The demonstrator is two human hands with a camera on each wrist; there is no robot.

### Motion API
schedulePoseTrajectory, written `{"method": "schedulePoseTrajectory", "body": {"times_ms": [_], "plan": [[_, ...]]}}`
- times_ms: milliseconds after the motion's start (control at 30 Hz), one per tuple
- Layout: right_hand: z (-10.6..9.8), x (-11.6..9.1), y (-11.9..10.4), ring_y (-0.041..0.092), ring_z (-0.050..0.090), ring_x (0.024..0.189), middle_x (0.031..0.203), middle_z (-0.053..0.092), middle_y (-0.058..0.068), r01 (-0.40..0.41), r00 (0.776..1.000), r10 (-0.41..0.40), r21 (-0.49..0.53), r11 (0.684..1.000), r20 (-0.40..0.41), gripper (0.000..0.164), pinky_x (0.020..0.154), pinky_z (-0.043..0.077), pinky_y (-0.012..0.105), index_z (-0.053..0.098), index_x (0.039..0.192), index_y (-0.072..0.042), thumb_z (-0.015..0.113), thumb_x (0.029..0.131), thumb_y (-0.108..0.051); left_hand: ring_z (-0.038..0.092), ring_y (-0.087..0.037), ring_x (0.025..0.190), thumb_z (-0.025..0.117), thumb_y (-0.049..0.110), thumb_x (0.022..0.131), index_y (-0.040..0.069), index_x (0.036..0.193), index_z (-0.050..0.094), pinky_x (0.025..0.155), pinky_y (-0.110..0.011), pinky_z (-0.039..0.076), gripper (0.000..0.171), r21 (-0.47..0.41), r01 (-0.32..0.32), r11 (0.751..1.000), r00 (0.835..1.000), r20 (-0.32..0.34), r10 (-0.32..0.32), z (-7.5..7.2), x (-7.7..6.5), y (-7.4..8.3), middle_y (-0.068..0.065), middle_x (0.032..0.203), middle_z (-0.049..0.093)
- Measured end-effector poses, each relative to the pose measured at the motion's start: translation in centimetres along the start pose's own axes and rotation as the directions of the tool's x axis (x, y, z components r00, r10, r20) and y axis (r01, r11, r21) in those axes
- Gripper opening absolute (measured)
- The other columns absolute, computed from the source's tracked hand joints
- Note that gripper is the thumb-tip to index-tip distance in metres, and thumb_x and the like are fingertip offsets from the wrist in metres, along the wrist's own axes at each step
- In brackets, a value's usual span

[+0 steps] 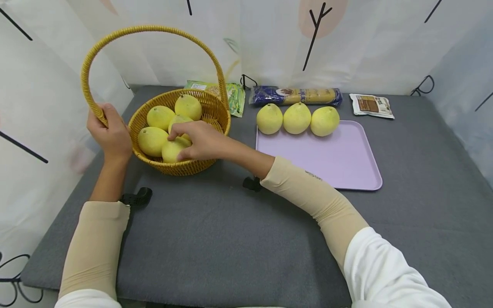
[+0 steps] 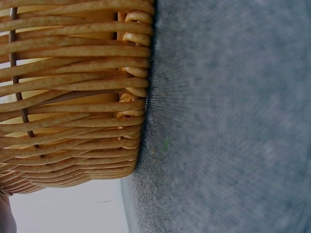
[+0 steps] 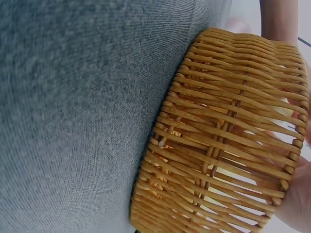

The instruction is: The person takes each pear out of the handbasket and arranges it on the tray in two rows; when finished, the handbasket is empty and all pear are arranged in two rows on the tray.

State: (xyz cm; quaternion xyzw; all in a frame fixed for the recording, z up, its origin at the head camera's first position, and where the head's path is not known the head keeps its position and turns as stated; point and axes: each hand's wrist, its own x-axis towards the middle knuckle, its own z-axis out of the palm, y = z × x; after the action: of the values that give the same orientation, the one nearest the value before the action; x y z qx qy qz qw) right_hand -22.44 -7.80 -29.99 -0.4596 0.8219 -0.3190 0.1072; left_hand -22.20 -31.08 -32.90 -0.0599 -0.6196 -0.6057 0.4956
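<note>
Fruit [image 1: 172,150] within curled right grip [image 1: 198,140], basket handle [image 1: 154,28] inside closed left grip [image 1: 112,133]

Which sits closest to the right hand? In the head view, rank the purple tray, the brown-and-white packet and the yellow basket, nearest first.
1. Yellow basket: directly beneath the right hand.
2. Purple tray: off to that hand's right.
3. Brown-and-white packet: farther right, beyond the tray's far right corner.
</note>
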Motion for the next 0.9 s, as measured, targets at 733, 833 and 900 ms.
{"method": "schedulePoseTrajectory", "body": {"times_ms": [733, 833, 900], "plan": [[-3.0, -1.6, 0.5, 0.010, 0.056, 0.115, 0.122, 0.064, 0.000, 0.019, 0.986, 0.021, 0.234, 0.972, -0.166, 0.041, 0.085, 0.051, 0.019, 0.066, 0.123, -0.008, 0.082, 0.086, -0.016, 0.027, -0.009, 0.038, 0.050, 0.002, 0.101, 0.007, 0.069, 0.042, 0.041, -0.015, 0.026, 0.034, -0.023, -0.004, 1.000, 1.000, -0.001, 0.004, -0.1, 0.0, 0.0, -0.003, 0.051, 0.032], [-3.4, -2.0, 0.6, 0.011, 0.056, 0.114, 0.121, 0.064, 0.000, 0.048, 0.980, 0.005, 0.265, 0.963, -0.196, 0.040, 0.084, 0.053, 0.021, 0.067, 0.122, -0.008, 0.082, 0.086, -0.015, 0.027, -0.009, 0.039, 0.050, 0.002, 0.101, 0.007, 0.069, 0.042, 0.041, -0.015, 0.026, 0.034, -0.015, -0.006, 1.000, 1.000, 0.006, 0.007, 0.0, 0.0, 0.0, -0.003, 0.051, 0.032], [-3.7, -2.2, 0.6, 0.010, 0.057, 0.114, 0.121, 0.064, -0.001, 0.055, 0.978, 0.006, 0.287, 0.956, -0.208, 0.040, 0.084, 0.053, 0.022, 0.067, 0.122, -0.009, 0.082, 0.085, -0.015, 0.027, -0.009, 0.039, 0.050, 0.003, 0.101, 0.008, 0.069, 0.042, 0.041, -0.015, 0.026, 0.034, -0.012, -0.007, 1.000, 1.000, 0.010, 0.008, 0.0, 0.0, 0.0, -0.003, 0.051, 0.032]]}}
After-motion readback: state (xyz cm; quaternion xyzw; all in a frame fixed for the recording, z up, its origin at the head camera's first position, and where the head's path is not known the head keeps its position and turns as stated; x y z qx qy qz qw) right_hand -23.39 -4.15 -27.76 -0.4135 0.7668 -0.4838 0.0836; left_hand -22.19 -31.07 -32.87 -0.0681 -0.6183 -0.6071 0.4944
